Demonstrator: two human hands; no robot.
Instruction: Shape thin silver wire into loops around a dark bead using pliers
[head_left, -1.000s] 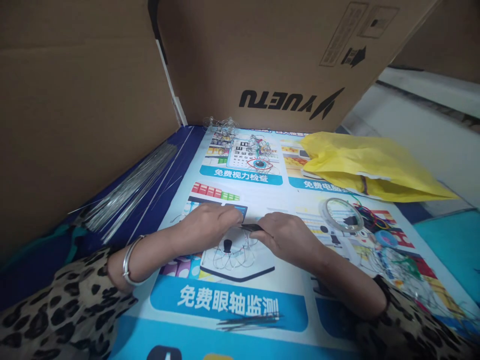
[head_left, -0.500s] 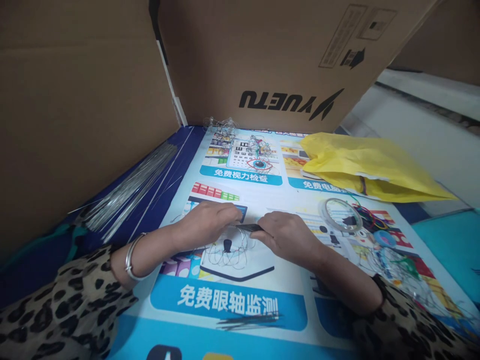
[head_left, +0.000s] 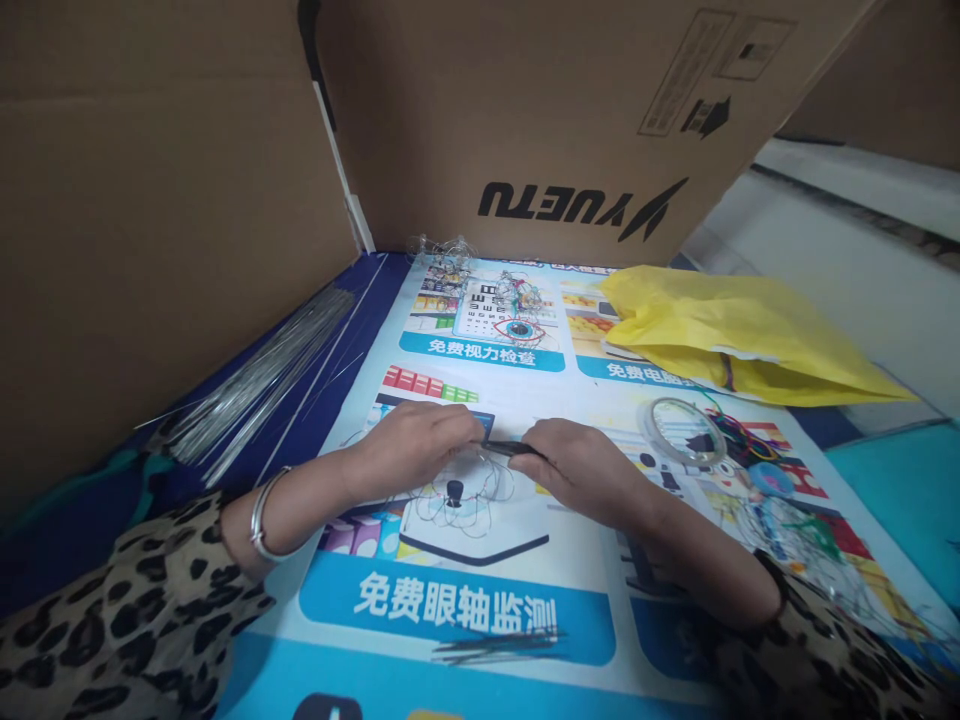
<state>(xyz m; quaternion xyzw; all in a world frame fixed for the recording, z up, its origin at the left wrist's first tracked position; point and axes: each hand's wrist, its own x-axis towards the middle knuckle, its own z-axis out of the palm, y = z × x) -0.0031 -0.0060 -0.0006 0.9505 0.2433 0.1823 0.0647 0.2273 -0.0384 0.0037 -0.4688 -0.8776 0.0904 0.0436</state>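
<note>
while gripping a slim black tool [head_left: 508, 449] in the right hand [head_left: 592, 468], with fingers closed round one end, pinch looped wire [head_left: 474, 500] between the bent fingers of the left hand [head_left: 420, 446], with the exact pinch hidden from view. point the tool toward nine o'clock, tip just beside the left fingertips; cannot tell about contact between tip and wire. reading a clock from that tip, with twelve on the far side, find the loops between six and seven, over a printed sheet [head_left: 577, 525], and short dark strips [head_left: 495, 648] farther out at six. see straight silvery wires [head_left: 270, 370] at ten, a wire tangle [head_left: 521, 290] at twelve before a cardboard panel [head_left: 420, 120], a yellow bag [head_left: 742, 325] at two, and a clear ring [head_left: 654, 432] at three, just beside coloured cords [head_left: 741, 430].
</note>
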